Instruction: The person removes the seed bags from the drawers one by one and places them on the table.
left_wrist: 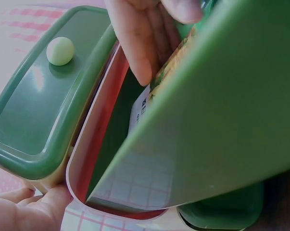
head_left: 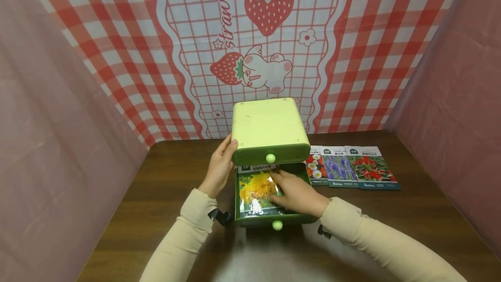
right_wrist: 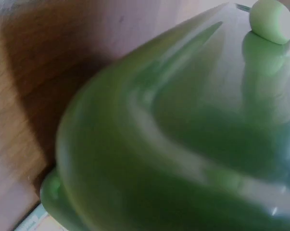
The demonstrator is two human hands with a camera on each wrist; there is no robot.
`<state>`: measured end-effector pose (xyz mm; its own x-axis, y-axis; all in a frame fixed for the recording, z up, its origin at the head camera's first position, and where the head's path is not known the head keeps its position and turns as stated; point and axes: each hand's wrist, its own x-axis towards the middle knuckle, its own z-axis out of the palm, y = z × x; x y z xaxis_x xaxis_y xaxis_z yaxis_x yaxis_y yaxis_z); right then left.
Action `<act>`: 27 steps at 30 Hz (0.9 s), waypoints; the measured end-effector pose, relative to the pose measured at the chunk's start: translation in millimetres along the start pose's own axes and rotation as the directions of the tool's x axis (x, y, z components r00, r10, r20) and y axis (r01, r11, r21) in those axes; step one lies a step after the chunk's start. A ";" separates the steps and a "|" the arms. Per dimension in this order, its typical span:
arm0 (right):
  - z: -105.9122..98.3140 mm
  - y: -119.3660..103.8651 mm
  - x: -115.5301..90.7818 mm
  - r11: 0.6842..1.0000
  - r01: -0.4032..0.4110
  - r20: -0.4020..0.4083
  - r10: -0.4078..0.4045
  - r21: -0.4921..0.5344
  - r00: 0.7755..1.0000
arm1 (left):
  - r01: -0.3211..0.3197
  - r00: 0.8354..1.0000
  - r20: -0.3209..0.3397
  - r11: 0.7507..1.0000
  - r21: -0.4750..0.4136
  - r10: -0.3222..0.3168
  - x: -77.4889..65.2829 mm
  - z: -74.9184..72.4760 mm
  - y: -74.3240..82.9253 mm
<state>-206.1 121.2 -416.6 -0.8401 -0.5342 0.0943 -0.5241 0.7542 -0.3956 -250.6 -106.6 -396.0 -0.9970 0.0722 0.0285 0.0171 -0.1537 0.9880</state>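
Note:
A small two-tier cabinet [head_left: 270,123] with a pale yellow-green casing and green drawer fronts stands on the table. Its lower drawer [head_left: 277,220] is pulled out; the upper one is closed. Inside the lower drawer lies a seed packet [head_left: 256,193] with a yellow flower picture. My right hand [head_left: 299,193] reaches into this drawer, its fingers fairly straight, thumb and fingertips at the packet's right side. My left hand [head_left: 220,164] rests against the cabinet's left side near the upper front corner, fingers extended. The right wrist view shows mostly the green drawer front [right_wrist: 207,120] and its round knob [right_wrist: 272,21].
Several seed packets lie overlapped right of the cabinet, among them a purple-flower packet [head_left: 339,169] and a red-flower packet [head_left: 372,169]. Behind hangs a checked strawberry-print cloth [head_left: 188,55]. Pink curtains [head_left: 450,77] flank the brown wooden table [head_left: 156,225].

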 end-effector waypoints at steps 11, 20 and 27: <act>-7.4 9.5 9.3 0.920 -0.164 -0.023 0.184 0.355 0.983 | -0.003 1.000 -0.002 1.000 0.002 0.003 -0.3 0.3 -0.2; -4.8 17.3 16.1 0.786 -0.203 0.041 0.221 0.584 0.974 | -0.012 1.000 0.001 1.000 0.000 0.012 -0.1 0.3 -1.1; -5.4 19.5 20.9 0.595 -0.339 0.180 0.312 0.729 0.933 | -0.009 1.000 -0.004 1.000 0.004 0.009 0.8 0.0 -1.7</act>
<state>-234.6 126.8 -417.4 -0.9219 -0.3320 -0.1998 0.0757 0.3516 -0.9331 -251.3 -106.3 -397.6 -0.9971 0.0671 0.0368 0.0264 -0.1500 0.9883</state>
